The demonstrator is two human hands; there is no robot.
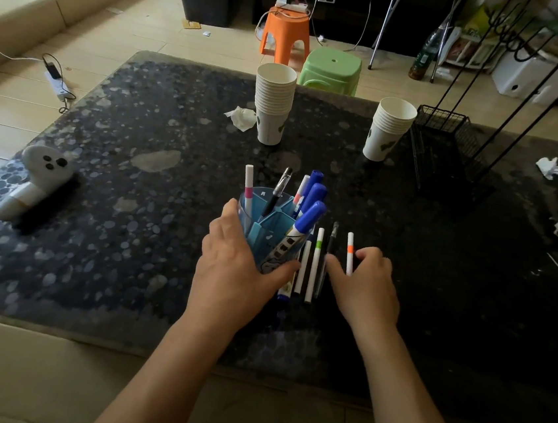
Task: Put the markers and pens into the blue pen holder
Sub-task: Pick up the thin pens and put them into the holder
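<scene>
The blue pen holder (262, 223) stands on the dark table (134, 196), and my left hand (234, 265) is wrapped around its near side. Inside it stand a pink-banded white pen (248, 184), a black pen (279, 187) and blue-capped markers (311, 214). To its right, flat on the table, lie a white pen (303, 269), a green-banded pen (315, 263), a dark pen (329, 247) and an orange-banded pen (349, 249). My right hand (366, 282) rests over the near end of the orange-banded pen, fingers curled around it; whether it grips is unclear.
Two stacks of paper cups (273, 104) (387, 129) stand further back, with crumpled tissue (242, 118) beside the left one. A black wire rack (450, 139) stands at the back right. A white ghost-shaped object (38, 179) lies at the left.
</scene>
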